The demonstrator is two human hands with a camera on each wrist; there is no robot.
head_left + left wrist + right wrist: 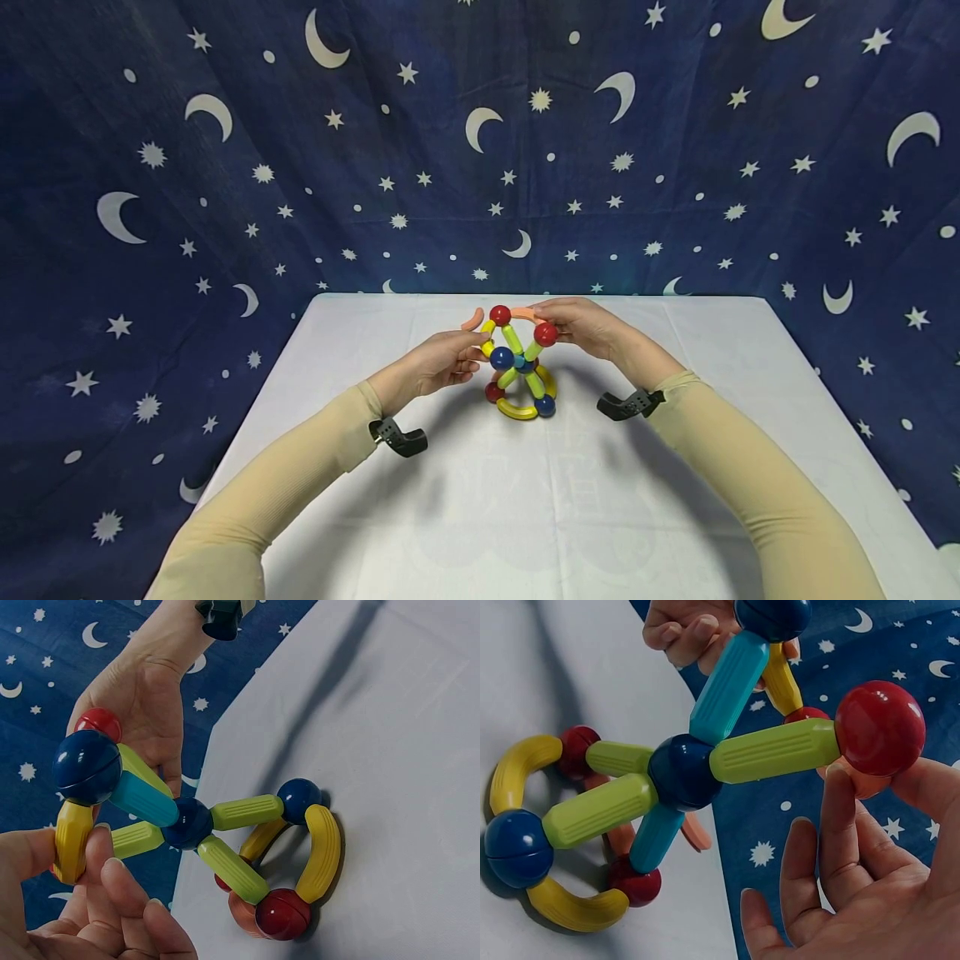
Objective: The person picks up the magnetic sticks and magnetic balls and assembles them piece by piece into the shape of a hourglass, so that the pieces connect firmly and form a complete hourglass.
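Note:
A magnetic ball-and-rod model stands on the table around a central blue ball, from which straight green rods and teal rods reach to outer balls. Its lower ring has yellow curved rods resting by the cloth. On the left, my left hand pinches an upper yellow curved rod below a blue ball. At the upper right, my right hand pinches an orange curved rod beside a red ball; that rod is mostly hidden in the right wrist view.
A loose orange curved rod lies on the table behind my left fingers. White cloth covers the table. A dark blue curtain with moons and stars hangs behind the far edge and along both sides.

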